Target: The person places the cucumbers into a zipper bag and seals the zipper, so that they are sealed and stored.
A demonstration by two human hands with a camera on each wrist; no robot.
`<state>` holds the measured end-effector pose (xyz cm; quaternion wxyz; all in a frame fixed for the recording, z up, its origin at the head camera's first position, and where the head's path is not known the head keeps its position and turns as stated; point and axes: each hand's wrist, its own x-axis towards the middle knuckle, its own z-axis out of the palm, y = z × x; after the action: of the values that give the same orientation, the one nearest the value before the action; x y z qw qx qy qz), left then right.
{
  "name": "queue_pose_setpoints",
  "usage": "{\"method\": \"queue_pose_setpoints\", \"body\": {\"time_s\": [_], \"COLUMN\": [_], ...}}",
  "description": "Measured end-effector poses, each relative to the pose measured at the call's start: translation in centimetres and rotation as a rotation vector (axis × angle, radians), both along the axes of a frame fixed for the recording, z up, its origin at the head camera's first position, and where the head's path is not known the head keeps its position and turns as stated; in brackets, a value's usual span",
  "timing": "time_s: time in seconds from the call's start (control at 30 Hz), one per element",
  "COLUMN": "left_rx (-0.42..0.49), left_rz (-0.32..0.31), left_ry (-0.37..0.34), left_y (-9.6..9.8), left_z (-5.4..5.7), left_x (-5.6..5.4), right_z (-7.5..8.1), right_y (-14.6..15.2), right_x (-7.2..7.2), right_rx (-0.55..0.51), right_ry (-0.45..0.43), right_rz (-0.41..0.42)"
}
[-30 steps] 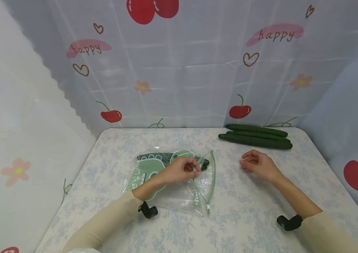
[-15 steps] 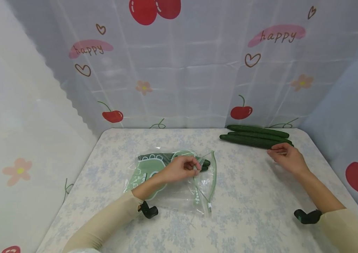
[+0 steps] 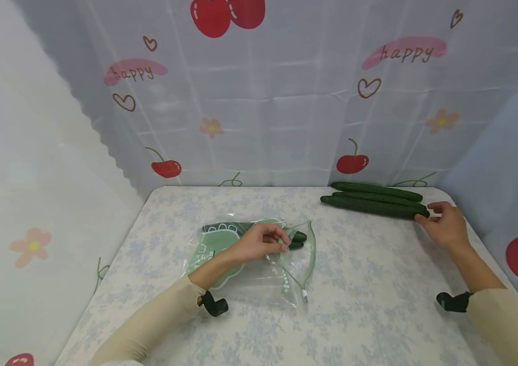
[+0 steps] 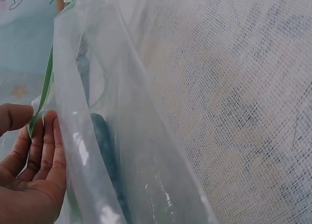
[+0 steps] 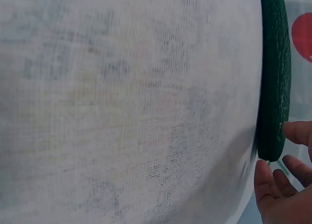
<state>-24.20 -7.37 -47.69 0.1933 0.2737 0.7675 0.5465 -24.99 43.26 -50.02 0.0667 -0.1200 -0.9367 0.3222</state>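
A clear zip bag (image 3: pixel 254 287) with green print lies on the table, its green-edged mouth toward the right. Inside it are cucumbers (image 3: pixel 300 237), two ends showing near the mouth. My left hand (image 3: pixel 256 244) pinches the bag's edge beside the mouth; the left wrist view shows thumb and fingers about the green zip strip (image 4: pixel 48 82). At the back right, my right hand (image 3: pixel 448 226) is at the right end of the front cucumber (image 3: pixel 373 205). Its thumb and fingers are spread about that tip, and the right wrist view shows a finger (image 5: pixel 298 131) against or very near the cucumber.
Two more cucumbers (image 3: pixel 379 191) lie just behind the front one, by the table's back edge. A hanging sheet (image 3: pixel 277 127) printed with cherries rises behind the flower-patterned table (image 3: pixel 359 305), with further sheets at both sides.
My right hand has moved right and away from me, from the middle of the table to the front cucumber's end. The left hand stays at the bag's edge.
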Motion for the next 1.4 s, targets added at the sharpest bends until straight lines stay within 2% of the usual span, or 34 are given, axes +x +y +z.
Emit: {"method": "queue_pose_setpoints", "body": {"time_s": [0.17, 0.37, 0.6, 0.7, 0.8, 0.93, 1.07, 1.23, 1.4], "left_rx": [-0.002, -0.002, 0.001, 0.001, 0.002, 0.005, 0.009, 0.009, 0.006], "left_rz": [0.010, 0.008, 0.013, 0.020, 0.024, 0.017, 0.006, 0.005, 0.009], "left_ry": [-0.018, -0.014, -0.017, -0.016, -0.015, -0.014, -0.004, 0.008, 0.008], "left_y": [0.0, 0.0, -0.3, -0.4, -0.4, -0.4, -0.3, -0.3, -0.3], "left_z": [0.0, 0.2, 0.3, 0.4, 0.4, 0.5, 0.5, 0.5, 0.5], "left_x": [0.1, 0.2, 0.3, 0.3, 0.4, 0.4, 0.4, 0.4, 0.4], "right_z": [-0.6, -1.2, -1.5, -1.6, -1.6, -1.5, -1.2, -1.0, -0.6], "right_y": [1.3, 2.3, 2.4, 2.2, 2.0, 1.7, 1.3, 0.7, -0.1], "right_x": [-0.2, 0.2, 0.7, 1.0, 1.7, 3.1, 4.1, 5.4, 6.3], "right_rx": [-0.045, -0.128, -0.151, -0.115, -0.055, -0.012, -0.036, -0.125, -0.124], "right_ry": [-0.076, -0.095, -0.098, -0.063, 0.008, 0.084, 0.112, 0.119, 0.105], "right_rz": [-0.036, -0.053, 0.008, 0.071, 0.126, 0.154, 0.178, 0.216, 0.228]}}
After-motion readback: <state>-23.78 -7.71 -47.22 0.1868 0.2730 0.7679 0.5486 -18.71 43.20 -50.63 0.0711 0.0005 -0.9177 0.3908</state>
